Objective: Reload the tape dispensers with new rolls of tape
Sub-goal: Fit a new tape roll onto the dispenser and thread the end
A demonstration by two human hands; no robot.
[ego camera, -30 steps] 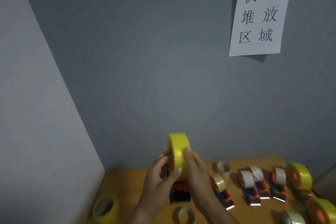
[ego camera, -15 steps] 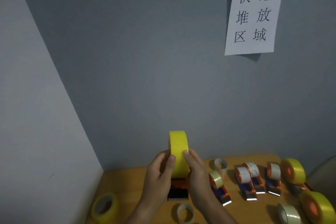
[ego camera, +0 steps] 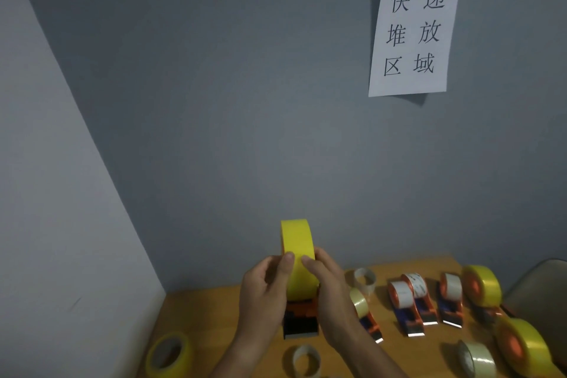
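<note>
A full yellow tape roll [ego camera: 297, 242] stands upright, edge toward me, seated in an orange and black tape dispenser [ego camera: 300, 321] held above the wooden table [ego camera: 214, 310]. My left hand [ego camera: 264, 294] grips the roll's left side, thumb pressed on its face. My right hand [ego camera: 329, 288] grips the right side, thumb on the face too. The dispenser's body is mostly hidden between my palms; only its lower front shows.
Several blue and orange dispensers [ego camera: 411, 307] with thin rolls line the table to the right. Two dispensers with full yellow rolls [ego camera: 483, 285] sit far right. A loose yellow roll [ego camera: 168, 354] lies left, empty cores [ego camera: 305, 359] near. A paper sign [ego camera: 414, 27] hangs on the wall.
The roll has turned from angled to edge-on and sunk slightly onto the dispenser. Both thumbs have come together on its face.
</note>
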